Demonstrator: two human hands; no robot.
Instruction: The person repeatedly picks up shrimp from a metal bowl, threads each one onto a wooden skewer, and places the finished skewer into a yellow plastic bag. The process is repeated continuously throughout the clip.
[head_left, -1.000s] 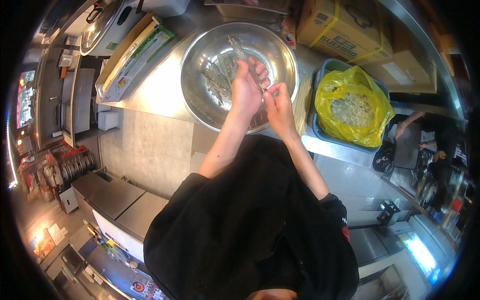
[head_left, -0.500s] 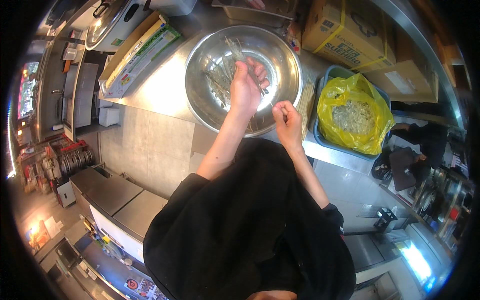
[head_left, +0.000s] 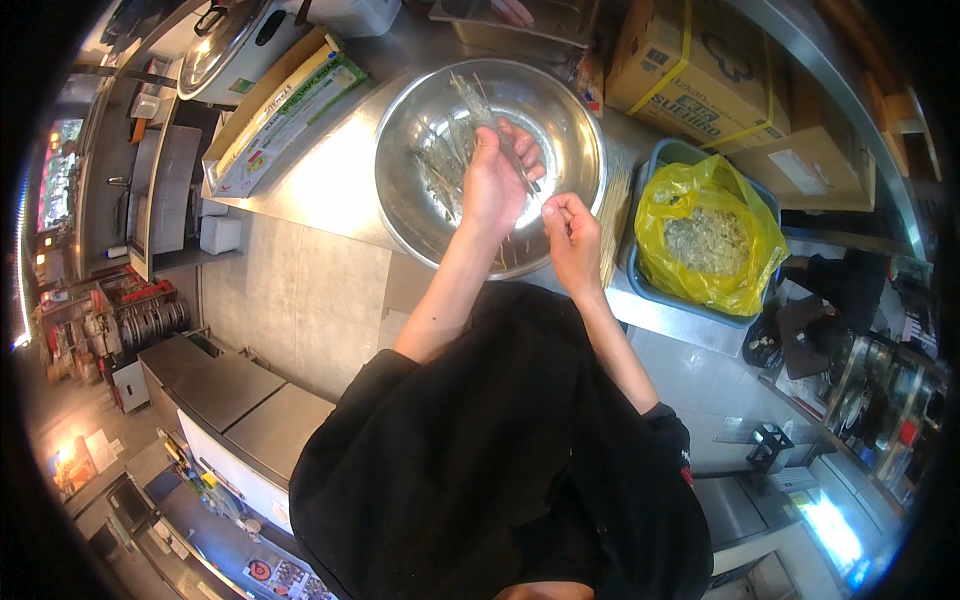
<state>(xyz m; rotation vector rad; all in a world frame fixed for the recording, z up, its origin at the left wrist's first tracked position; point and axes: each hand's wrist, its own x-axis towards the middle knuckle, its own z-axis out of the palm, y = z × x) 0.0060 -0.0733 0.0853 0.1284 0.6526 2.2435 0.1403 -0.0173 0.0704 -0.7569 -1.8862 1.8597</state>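
Over a round steel bowl (head_left: 567,110), my left hand (head_left: 495,190) is closed around a grey raw shrimp (head_left: 521,170), its tail end by the palm. Several more grey shrimp (head_left: 440,165) with long thin feelers lie in the bowl, left of and beyond that hand. My right hand (head_left: 573,240) is at the bowl's near right rim, thumb and forefinger pinched on what looks like a thin skewer, mostly hidden and pointing toward the shrimp. Between the bowl and a bin lies a bundle of pale bamboo skewers (head_left: 618,195).
A blue-grey bin (head_left: 632,262) lined with a yellow bag (head_left: 655,225) of translucent pieces stands at right. Cardboard boxes (head_left: 690,75) are behind it. A long carton (head_left: 290,115) and a lidded pot (head_left: 215,55) are at left; a steel pan (head_left: 515,28) sits behind the bowl.
The view has shifted slightly. My right hand has moved a little left, closer to the shrimp; my left hand keeps its grip.
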